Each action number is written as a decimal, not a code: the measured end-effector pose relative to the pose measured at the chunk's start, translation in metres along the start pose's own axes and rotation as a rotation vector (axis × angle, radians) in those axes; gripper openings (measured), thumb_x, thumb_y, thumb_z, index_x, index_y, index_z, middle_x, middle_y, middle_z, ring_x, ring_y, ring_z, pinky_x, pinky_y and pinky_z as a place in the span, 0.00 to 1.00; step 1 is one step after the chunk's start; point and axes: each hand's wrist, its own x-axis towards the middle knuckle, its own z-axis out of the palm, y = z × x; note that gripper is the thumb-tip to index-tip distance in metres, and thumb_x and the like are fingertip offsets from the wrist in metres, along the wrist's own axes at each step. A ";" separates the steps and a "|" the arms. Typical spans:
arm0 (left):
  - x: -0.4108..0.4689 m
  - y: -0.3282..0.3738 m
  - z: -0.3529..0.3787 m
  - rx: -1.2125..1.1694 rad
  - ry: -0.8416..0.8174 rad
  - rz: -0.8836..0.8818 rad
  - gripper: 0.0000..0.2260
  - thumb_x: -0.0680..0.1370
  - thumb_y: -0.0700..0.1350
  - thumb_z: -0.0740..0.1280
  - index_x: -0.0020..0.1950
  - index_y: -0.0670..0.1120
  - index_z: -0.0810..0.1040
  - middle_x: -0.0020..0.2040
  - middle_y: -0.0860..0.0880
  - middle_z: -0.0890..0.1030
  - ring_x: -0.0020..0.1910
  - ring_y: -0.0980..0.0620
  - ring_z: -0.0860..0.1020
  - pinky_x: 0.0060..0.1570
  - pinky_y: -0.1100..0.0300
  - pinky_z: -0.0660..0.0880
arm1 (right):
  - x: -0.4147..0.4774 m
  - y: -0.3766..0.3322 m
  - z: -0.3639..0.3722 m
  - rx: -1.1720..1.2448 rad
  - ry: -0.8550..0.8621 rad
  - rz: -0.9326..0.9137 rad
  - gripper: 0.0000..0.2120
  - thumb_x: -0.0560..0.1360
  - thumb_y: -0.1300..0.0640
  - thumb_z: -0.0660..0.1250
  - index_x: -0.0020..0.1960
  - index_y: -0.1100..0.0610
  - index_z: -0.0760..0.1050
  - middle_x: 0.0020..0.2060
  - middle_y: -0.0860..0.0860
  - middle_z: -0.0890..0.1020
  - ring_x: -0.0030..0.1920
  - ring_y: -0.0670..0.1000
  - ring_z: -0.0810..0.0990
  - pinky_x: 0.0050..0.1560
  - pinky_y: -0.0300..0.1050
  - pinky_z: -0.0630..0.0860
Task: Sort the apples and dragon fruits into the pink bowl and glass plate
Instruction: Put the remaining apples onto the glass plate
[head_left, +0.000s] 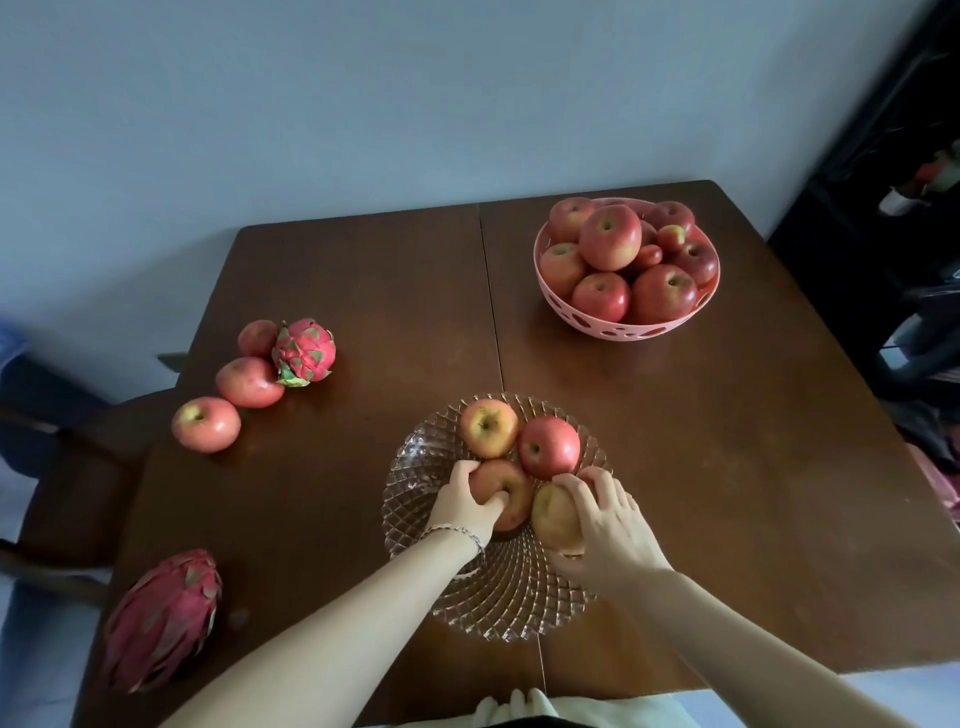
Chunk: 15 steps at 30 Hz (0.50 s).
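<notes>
Brown worktop (675, 441) carrying fruit: left hand (462, 506) and right hand (605, 525) are each gripping an apple on the plate (498, 597) near its front edge; bowl (628, 325) is sitting far right.

Dim, flat indoor light w/ a cool blue cast on the wall (363, 104), upper frame. Soft sheen on the table (363, 291) top near center, faint reflections under fruit. Right edge very dark, detail lost. Wide-angle bend at edges; lower corners slightly soft. Center fairly sharp.
</notes>
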 end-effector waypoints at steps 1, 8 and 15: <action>0.000 0.000 0.000 -0.006 -0.004 0.002 0.20 0.73 0.49 0.68 0.63 0.54 0.67 0.57 0.44 0.78 0.52 0.43 0.80 0.53 0.47 0.79 | 0.002 0.000 0.000 0.045 -0.013 0.015 0.35 0.56 0.44 0.70 0.61 0.52 0.68 0.55 0.55 0.74 0.53 0.57 0.76 0.51 0.51 0.79; 0.001 0.004 -0.004 -0.009 -0.009 0.027 0.19 0.74 0.47 0.68 0.63 0.51 0.67 0.56 0.44 0.78 0.50 0.42 0.81 0.49 0.46 0.81 | 0.006 -0.006 -0.009 0.108 -0.100 0.078 0.36 0.60 0.47 0.75 0.64 0.52 0.66 0.59 0.52 0.68 0.56 0.54 0.73 0.48 0.43 0.74; 0.004 0.001 -0.002 0.143 -0.040 0.068 0.24 0.77 0.50 0.65 0.70 0.49 0.61 0.63 0.41 0.75 0.56 0.42 0.78 0.53 0.54 0.75 | 0.003 -0.010 -0.016 -0.041 -0.112 0.102 0.45 0.61 0.29 0.61 0.70 0.55 0.63 0.63 0.53 0.70 0.65 0.55 0.66 0.66 0.49 0.65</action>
